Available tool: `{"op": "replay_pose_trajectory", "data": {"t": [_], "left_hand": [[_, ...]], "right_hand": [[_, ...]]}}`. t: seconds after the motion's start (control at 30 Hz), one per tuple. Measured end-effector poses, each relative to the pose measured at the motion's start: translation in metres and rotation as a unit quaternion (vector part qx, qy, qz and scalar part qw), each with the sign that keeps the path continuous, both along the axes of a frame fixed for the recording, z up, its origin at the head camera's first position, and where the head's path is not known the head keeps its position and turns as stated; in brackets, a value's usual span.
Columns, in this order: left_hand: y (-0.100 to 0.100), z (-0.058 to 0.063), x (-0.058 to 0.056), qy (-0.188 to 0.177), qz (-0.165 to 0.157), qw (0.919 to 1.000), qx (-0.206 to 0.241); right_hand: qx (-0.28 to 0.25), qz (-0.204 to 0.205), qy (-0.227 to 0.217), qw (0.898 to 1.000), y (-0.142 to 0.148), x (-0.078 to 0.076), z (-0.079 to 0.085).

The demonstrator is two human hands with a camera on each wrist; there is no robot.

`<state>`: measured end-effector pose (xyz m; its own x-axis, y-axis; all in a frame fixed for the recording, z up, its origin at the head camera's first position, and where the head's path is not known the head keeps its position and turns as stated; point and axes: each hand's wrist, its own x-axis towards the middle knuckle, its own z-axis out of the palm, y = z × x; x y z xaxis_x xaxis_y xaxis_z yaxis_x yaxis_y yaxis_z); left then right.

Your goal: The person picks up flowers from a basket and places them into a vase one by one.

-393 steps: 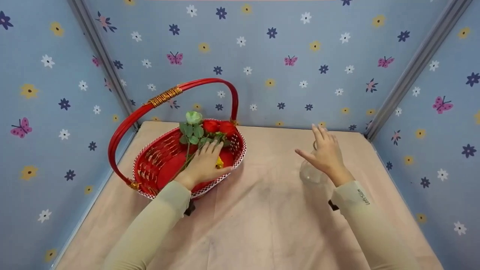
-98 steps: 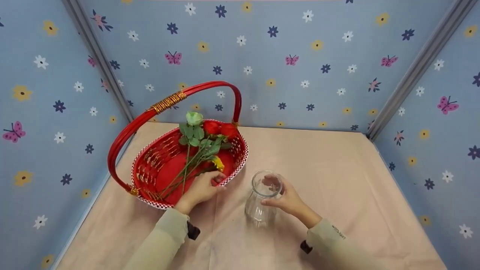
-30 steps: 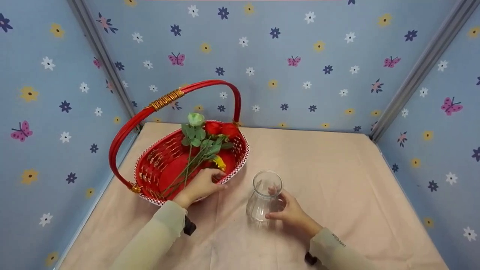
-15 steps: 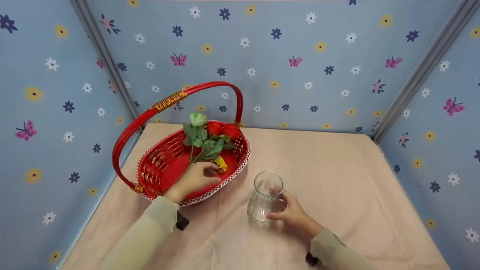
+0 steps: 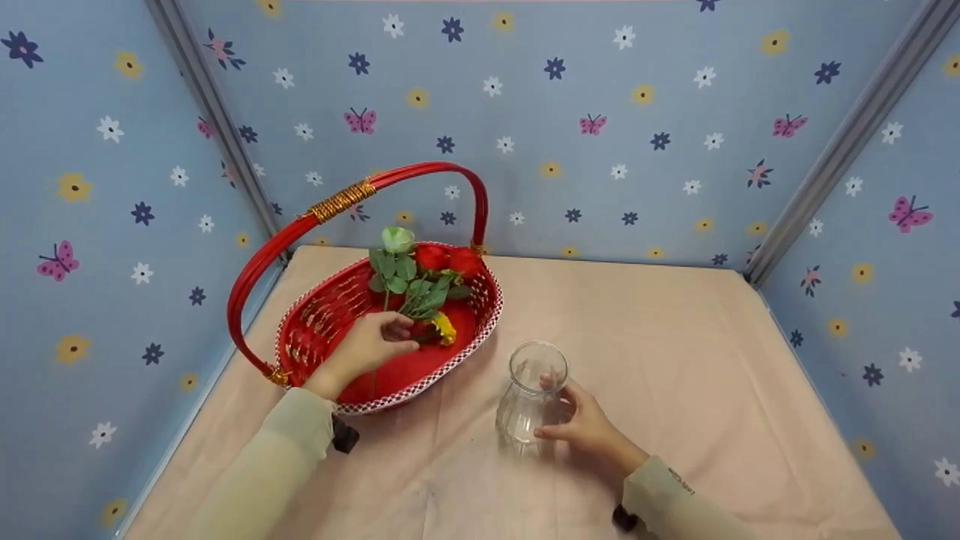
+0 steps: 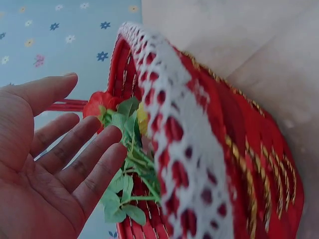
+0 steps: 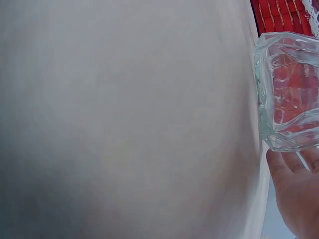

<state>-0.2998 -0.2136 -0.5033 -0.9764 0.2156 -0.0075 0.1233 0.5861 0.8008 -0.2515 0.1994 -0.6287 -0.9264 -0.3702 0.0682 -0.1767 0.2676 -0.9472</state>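
My left hand (image 5: 364, 345) hovers over the inside of a red woven basket (image 5: 424, 384), its fingers loosely bent with nothing in them. In the left wrist view that hand (image 6: 60, 159) is spread beside the lace-trimmed basket rim (image 6: 164, 109). Inside the basket lie a pale green rose (image 5: 397, 239), red roses (image 5: 465, 261) and a yellow flower (image 5: 445, 328); my hand covers part of their stems. My right hand (image 5: 589, 427) holds the right side of a clear glass vase (image 5: 521, 412) standing upright on the table, thumb in front and fingers behind.
The basket's tall red handle (image 5: 247, 285) arches over it, bound with gold cord (image 5: 341, 201). A pinkish cloth (image 5: 675, 337) covers the table. Blue flower-patterned walls (image 5: 570, 150) enclose the back and both sides.
The vase was brought from the right to the middle by my right hand, which now stays on it. Over the last second my left hand has shifted leftward and further over the basket.
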Motion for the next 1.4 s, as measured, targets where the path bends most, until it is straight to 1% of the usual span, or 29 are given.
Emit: {"op": "replay_pose_trajectory", "data": {"t": [0.17, 0.27, 0.4, 0.5, 0.6, 0.77, 0.97, 1.1, 1.4], "left_hand": [[-0.013, 0.0, -0.002, 0.007, 0.003, 0.9999, 0.01], [-0.02, -0.001, -0.003, 0.005, 0.007, 0.9999, 0.01], [-0.028, -0.004, -0.007, -0.007, 0.013, 0.9998, 0.012], [-0.034, -0.006, -0.01, -0.008, 0.011, 0.9999, 0.009], [-0.038, -0.009, -0.013, -0.008, 0.01, 0.9999, 0.003], [-0.045, -0.015, -0.017, -0.017, 0.017, 0.9997, -0.006], [-0.051, -0.021, -0.022, -0.028, 0.025, 0.9989, -0.03], [-0.055, -0.024, -0.024, -0.031, 0.029, 0.9981, -0.045], [-0.061, -0.031, -0.027, -0.049, 0.022, 0.9969, -0.057]], "right_hand": [[-0.003, 0.003, 0.006, 1.0, 0.001, -0.001, -0.001], [-0.006, 0.006, 0.01, 1.0, 0.001, -0.002, -0.002], [-0.006, 0.007, 0.015, 1.0, 0.002, -0.003, -0.002], [-0.002, 0.006, 0.018, 1.0, 0.001, -0.002, -0.002], [-0.003, 0.005, 0.015, 1.0, 0.0, -0.002, -0.002], [0.0, 0.005, 0.018, 1.0, 0.001, -0.002, -0.001], [0.004, 0.001, 0.019, 1.0, 0.002, -0.002, 0.0], [0.004, 0.001, 0.011, 1.0, 0.001, -0.001, 0.001], [-0.02, 0.012, -0.008, 1.0, 0.002, 0.0, 0.0]]}}
